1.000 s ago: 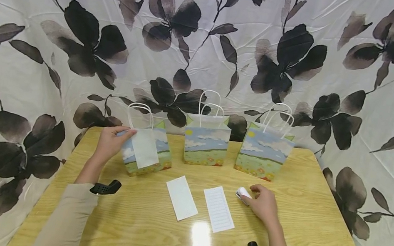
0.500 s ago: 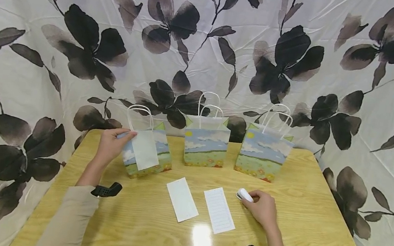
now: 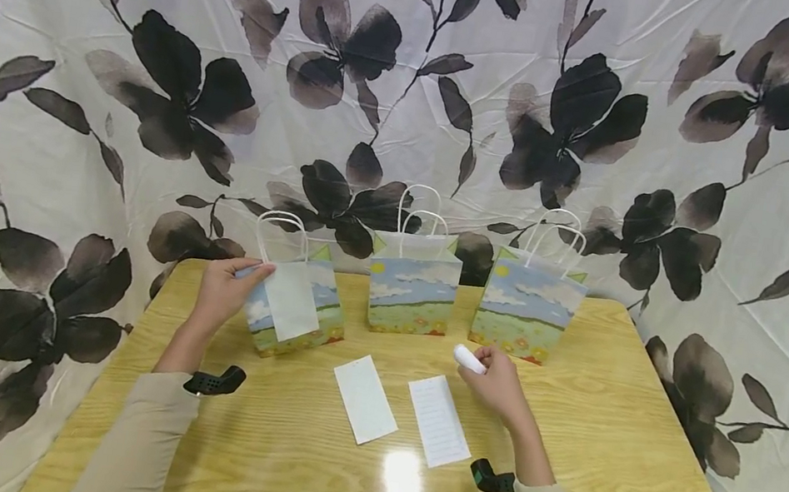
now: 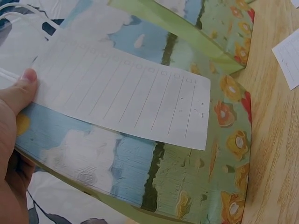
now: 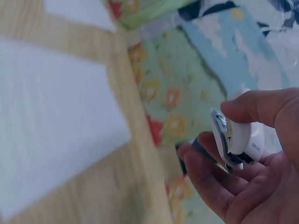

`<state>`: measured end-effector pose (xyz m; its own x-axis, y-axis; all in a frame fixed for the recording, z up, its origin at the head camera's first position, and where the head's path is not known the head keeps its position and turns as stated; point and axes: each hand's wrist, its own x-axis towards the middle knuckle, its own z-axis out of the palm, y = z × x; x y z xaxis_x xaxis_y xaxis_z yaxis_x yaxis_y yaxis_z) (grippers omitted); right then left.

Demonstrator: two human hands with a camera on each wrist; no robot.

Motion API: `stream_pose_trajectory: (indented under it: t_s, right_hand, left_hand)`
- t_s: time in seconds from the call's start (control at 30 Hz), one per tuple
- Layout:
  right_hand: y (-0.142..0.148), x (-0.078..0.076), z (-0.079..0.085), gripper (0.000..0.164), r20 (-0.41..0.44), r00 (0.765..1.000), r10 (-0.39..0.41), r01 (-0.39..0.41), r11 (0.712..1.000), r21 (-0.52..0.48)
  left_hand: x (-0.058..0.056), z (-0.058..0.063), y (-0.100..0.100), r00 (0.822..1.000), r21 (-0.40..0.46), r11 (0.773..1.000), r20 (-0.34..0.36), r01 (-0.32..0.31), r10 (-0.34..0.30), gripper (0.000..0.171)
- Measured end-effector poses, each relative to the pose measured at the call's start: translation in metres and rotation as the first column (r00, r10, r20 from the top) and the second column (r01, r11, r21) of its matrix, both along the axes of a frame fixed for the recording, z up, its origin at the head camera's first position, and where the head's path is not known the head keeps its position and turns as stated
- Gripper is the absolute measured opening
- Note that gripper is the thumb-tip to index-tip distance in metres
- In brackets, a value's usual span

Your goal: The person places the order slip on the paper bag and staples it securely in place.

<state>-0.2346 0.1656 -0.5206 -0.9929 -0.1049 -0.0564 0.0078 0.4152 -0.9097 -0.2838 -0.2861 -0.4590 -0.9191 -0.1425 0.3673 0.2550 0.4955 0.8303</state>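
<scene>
My left hand [image 3: 224, 294] pinches the top of a lined paper slip [image 4: 126, 93] against the front of the left gift bag [image 3: 333, 305]. In the left wrist view the thumb lies on the slip and the other fingers go behind the bag's top edge. A small white stapler [image 5: 240, 140] is held in my right hand [image 3: 496, 382], raised over the table in front of the middle gift bag [image 3: 412, 291]. The right wrist view shows its metal jaw end, with the thumb on top and fingers curled beneath.
Two more paper slips, one plain-looking [image 3: 365, 400] and one lined [image 3: 439, 420], lie on the wooden table [image 3: 300, 485]. A third gift bag [image 3: 530, 307] stands at the right. Floral cloth [image 3: 419, 73] hangs behind the table.
The right hand has closed its grip on the stapler, picked it up off the table and moved it left and toward the bags. My left hand stays at the left bag with the slip.
</scene>
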Motion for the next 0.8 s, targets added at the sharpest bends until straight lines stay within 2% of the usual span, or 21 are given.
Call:
stream_pose_trajectory:
  t_s: [0.17, 0.27, 0.4, 0.57, 0.7, 0.8]
  right_hand:
    - [-0.031, -0.011, 0.026, 0.028, 0.043, 0.994, 0.098, -0.091, 0.987, -0.133]
    - [-0.051, -0.018, 0.04, 0.038, 0.052, 0.987, 0.155, -0.144, 0.974, -0.173]
    - [-0.08, -0.027, 0.048, 0.049, 0.03, 0.972, 0.235, -0.224, 0.953, -0.202]
    - [-0.116, -0.03, 0.054, 0.043, 0.004, 0.941, 0.337, -0.328, 0.919, -0.218]
    - [-0.142, -0.033, 0.067, 0.041, -0.048, 0.929, 0.366, -0.367, 0.904, -0.217]
    - [-0.159, -0.038, 0.082, 0.042, -0.087, 0.931, 0.355, -0.365, 0.903, -0.224]
  left_hand:
    - [-0.002, 0.001, 0.001, 1.0, -0.003, 1.0, -0.028, -0.001, 0.001, 0.035]
    - [-0.003, 0.002, 0.001, 1.0, -0.007, 1.0, -0.029, -0.003, 0.003, 0.036]
    - [-0.002, 0.002, 0.001, 1.0, 0.003, 1.0, 0.0, -0.008, 0.008, 0.039]
    - [0.002, -0.003, 0.0, 0.999, -0.008, 1.0, 0.049, -0.023, 0.023, 0.041]
    - [0.004, -0.004, 0.0, 1.0, -0.019, 1.0, 0.025, -0.017, 0.018, 0.039]
    - [0.002, -0.003, 0.001, 1.0, -0.018, 1.0, -0.005, -0.016, 0.016, 0.038]
